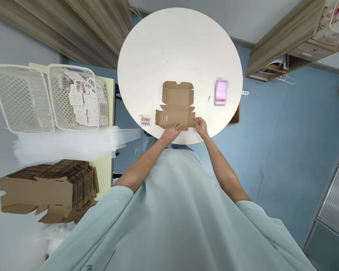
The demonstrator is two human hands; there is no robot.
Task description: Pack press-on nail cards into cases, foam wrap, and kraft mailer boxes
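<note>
A brown cardboard box (pixel 180 96) lies unfolded on the round white table, its side flaps spread out. My left hand (pixel 171 134) rests on its near panel with the fingers stretched out flat. At the right end of that panel, my right hand (pixel 200 126) pinches a small side flap between thumb and fingers. Left of the cardboard sits a clear pack of press-on nails (pixel 145 120), dark in colour, which neither hand touches.
A blurred pink and purple rectangular item (pixel 220 92) lies on the table (pixel 147 56) at the right. To the left, a yellow-topped side table holds white baskets (pixel 73 98), one with small packs, white plastic sleeves (pixel 64 145) and stacked flat cardboard boxes (pixel 45 188).
</note>
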